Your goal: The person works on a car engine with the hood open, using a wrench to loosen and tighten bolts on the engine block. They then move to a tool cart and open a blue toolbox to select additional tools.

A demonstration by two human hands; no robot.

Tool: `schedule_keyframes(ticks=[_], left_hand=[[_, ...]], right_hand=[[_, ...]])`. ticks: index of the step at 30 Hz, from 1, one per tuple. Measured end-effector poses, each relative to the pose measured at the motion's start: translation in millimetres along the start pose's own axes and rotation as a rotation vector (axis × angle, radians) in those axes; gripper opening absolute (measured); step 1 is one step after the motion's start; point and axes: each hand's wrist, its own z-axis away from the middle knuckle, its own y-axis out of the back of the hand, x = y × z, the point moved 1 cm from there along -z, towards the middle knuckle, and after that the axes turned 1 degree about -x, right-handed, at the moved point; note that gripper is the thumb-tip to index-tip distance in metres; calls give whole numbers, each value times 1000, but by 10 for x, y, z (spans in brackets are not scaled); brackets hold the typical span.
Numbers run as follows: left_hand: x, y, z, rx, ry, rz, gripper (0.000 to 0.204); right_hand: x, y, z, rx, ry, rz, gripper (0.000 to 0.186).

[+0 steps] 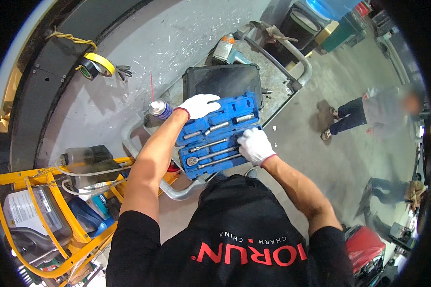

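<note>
In the middle of the frame a blue plastic tool case [210, 143] lies open on a grey metal cart [277, 71], with long shiny metal socket tools [210, 155] set in its slots; the left hand in a white glove [198, 105] rests flat on the upper half of the case, fingers spread and not closed on anything; the right hand in a white glove [255, 146] sits at the right edge of the lower half, fingers curled down over the tools, but I cannot tell if it grips one or only touches; it looks like the step of picking a tool out of the case; the next move would call for a firm pinch on one bar and a lift straight up out of its slot, while the other hand keeps the case from tipping; just left of the case stands a small spray can with a thin red straw [159, 107]; a black hard case [222, 81] lies behind the blue one; a yellow roll of tape [100, 63] sits in the upper left; a yellow metal frame trolley [43, 225] fills the lower left.
</note>
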Motion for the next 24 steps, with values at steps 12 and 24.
schedule_keyframes(ticks=[12,24], left_hand=[[262,-758,728,359,133,-313,27],[458,-960,351,137,424,-523,23]], right_hand=[[-65,-115,-573,-410,301,324,24],[567,919,572,-103,325,-76,9]])
